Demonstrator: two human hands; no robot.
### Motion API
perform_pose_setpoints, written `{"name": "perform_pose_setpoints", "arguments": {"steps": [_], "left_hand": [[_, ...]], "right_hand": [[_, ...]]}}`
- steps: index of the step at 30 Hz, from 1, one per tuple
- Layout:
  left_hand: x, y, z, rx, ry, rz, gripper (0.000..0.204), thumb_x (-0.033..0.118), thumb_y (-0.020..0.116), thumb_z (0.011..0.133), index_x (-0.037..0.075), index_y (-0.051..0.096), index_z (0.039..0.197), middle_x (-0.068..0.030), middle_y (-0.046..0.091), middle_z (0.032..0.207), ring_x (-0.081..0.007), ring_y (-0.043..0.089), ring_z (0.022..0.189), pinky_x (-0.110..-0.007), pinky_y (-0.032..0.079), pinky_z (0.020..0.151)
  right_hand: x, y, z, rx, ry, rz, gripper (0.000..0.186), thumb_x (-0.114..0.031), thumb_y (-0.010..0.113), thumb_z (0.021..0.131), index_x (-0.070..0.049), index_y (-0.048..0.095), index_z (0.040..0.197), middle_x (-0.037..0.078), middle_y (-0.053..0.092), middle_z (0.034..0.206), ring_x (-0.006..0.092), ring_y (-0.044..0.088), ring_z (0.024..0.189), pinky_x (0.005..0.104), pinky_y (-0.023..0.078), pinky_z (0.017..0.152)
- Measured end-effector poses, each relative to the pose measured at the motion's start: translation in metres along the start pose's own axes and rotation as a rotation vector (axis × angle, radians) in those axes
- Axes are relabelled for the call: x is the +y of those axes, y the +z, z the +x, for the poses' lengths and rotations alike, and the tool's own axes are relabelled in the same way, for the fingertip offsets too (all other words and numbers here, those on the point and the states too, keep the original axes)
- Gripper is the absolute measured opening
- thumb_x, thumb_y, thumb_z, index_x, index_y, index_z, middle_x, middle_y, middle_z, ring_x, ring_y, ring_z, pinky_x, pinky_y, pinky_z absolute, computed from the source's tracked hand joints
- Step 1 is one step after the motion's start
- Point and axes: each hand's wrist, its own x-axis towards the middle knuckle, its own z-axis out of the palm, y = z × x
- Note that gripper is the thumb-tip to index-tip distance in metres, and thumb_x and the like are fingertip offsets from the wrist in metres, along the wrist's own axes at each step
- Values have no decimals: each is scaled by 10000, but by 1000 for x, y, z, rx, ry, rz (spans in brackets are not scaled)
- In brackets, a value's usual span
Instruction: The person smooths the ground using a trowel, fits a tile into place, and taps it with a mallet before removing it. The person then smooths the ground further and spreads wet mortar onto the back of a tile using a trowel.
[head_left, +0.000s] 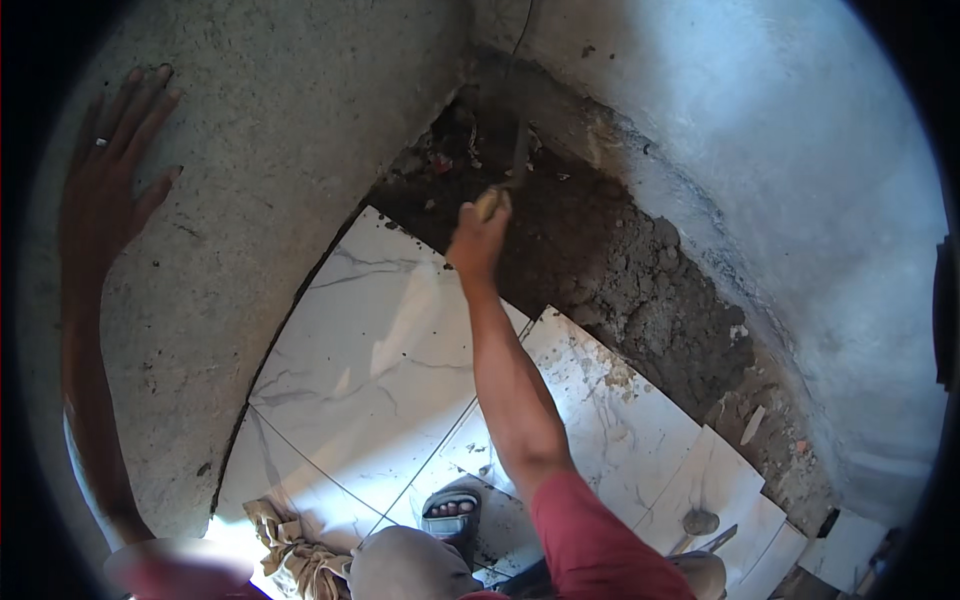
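Observation:
My left hand (115,185) lies flat against the rough grey wall (250,130), fingers spread, a ring on one finger. With my right arm stretched forward, my right hand (478,240) is closed around the yellowish handle of a trowel (520,155). Its narrow-looking blade points away from me over the dark, dug-out strip of soil (560,220) in the corner. Whether the blade tip touches the soil I cannot tell. White marble-patterned floor tiles (370,310) lie beneath my right forearm, their far edges bordering the bare soil.
Loose grey mortar (650,290) is heaped along the right wall (800,150). A crumpled brown cloth (290,550) lies at the lower left, near a sandaled foot (450,510). A round-headed tool (700,522) rests on the tiles at the lower right. Mortar crumbs dot the tiles.

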Motion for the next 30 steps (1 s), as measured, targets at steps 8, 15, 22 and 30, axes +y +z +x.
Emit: {"name": "perform_pose_setpoints", "arguments": {"steps": [8, 15, 22, 30], "left_hand": [[-2, 8, -3, 31, 0, -2, 827, 370, 706, 716, 302, 290, 1427, 113, 271, 1494, -93, 226, 1383, -343, 180, 1185], [-5, 6, -2, 3, 10, 28, 804, 329, 700, 737, 261, 300, 1430, 85, 263, 1502, -122, 220, 1391, -355, 175, 1182], [-12, -6, -5, 59, 81, -46, 796, 299, 699, 740, 244, 305, 1430, 60, 266, 1504, -144, 216, 1395, -386, 172, 1179], [-7, 13, 0, -25, 19, -14, 807, 196, 714, 747, 263, 295, 1433, 46, 254, 1509, -155, 212, 1398, -372, 218, 1166]], "right_hand": [[9, -148, -42, -254, 736, 169, 621, -186, 552, 883, -164, 236, 1416, 60, 519, 988, 114, 532, 669, 261, 469, 534], [41, -315, -11, -106, 921, 23, 450, -202, 558, 882, -175, 371, 1291, 34, 511, 776, 110, 492, 490, 263, 408, 373], [74, -294, 20, -631, 114, -509, 427, -227, 540, 890, -78, 485, 1286, 174, 625, 1047, 277, 648, 861, 364, 513, 775], [33, -47, 105, -936, 629, -265, 463, -287, 573, 871, 7, 513, 1224, 128, 615, 751, 183, 590, 490, 328, 486, 450]]}}
